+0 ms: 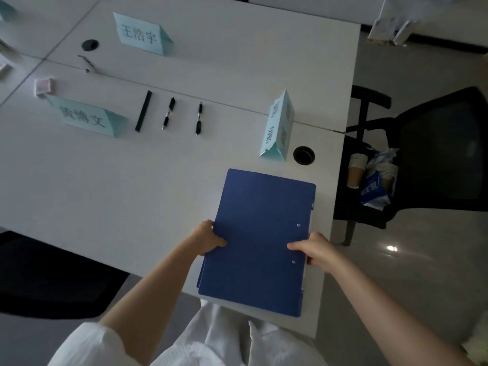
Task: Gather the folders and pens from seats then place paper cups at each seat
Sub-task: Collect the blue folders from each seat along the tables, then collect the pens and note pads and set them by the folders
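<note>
Because both hands, left (208, 237) and right (314, 248), grip the folder (260, 239) by its side edges, it looks stiff, light, easily lifted off the surface (105, 180).

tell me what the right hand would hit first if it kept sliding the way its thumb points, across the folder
Most likely the left hand. The right hand grips the blue folder by its right edge, its thumb pointing left over the cover, and nothing else lies on that cover between the two hands.

Three name cards (144, 34) on white table (105, 175)
</note>
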`<state>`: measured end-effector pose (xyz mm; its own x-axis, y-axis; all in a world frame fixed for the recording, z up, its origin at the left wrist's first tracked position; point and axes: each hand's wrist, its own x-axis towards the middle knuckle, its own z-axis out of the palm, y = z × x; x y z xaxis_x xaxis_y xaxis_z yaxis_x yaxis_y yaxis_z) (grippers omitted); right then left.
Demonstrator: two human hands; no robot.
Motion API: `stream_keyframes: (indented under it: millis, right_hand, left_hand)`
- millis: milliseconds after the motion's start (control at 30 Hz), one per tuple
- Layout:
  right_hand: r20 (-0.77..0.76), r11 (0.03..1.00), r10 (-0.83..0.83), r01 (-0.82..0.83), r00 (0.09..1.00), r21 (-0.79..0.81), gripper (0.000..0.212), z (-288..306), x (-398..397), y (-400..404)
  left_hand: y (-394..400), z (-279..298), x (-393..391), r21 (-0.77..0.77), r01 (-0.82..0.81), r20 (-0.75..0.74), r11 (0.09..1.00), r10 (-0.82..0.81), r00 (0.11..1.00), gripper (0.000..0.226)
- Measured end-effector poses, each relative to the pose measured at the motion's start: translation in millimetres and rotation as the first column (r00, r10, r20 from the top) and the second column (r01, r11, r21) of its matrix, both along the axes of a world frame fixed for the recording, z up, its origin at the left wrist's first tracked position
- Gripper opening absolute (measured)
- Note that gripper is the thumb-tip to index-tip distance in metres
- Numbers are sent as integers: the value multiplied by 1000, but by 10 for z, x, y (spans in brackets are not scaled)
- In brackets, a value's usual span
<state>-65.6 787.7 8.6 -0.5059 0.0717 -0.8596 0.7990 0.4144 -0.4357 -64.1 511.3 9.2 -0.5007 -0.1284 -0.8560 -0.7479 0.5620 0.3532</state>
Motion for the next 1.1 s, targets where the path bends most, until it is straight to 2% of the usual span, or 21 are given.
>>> stream_keyframes:
  millis: [100, 167, 233, 367, 500, 667, 833, 1000, 1100]
  right_hand:
    - [-78, 982, 104, -89, 992, 166, 25, 147, -32, -33]
    - [-140, 964, 107, -69, 984, 256, 37, 310, -66, -89]
    - [-250, 947, 104, -19, 963, 321, 40, 501, -88, -194]
    - [-394, 959, 83, 34, 916, 282, 56, 686, -93, -525]
    - [-413, 977, 24, 66, 910, 202, 49, 777, -62, -1093]
    - [-407, 992, 43, 10, 912, 127, 46, 854, -42, -1894]
    - [-429, 995, 88, -55, 899, 89, 41, 865, -244, -2412]
    - [-426, 992, 119, -93, 897, 82, 38, 846, -855, -2708]
    - [-428, 991, 127, -94, 895, 97, 37, 705, -1384, -2833]
  left_hand:
    - [-96, 51, 41, 66, -99, 2, 993, 99, 995, 60]
    - [-209, 115, 43, 127, -169, -9, 978, 171, 985, 50]
    - [-384, 187, 16, 168, -199, -47, 966, 209, 977, 35]
    - [-779, 365, -71, 251, -235, -138, 939, 275, 951, 19]
    - [-1256, 469, -83, 251, -191, -201, 949, 244, 949, 18]
    - [-1839, 454, -116, 191, -170, -286, 967, 221, 933, 12]
    - [-2149, 358, -336, 71, -108, -285, 992, 124, 951, 11]
    - [-2294, 366, -875, -88, 3, -360, 996, -35, 932, 15]
    - [-2289, 399, -1355, -145, 18, -399, 989, -75, 914, 17]
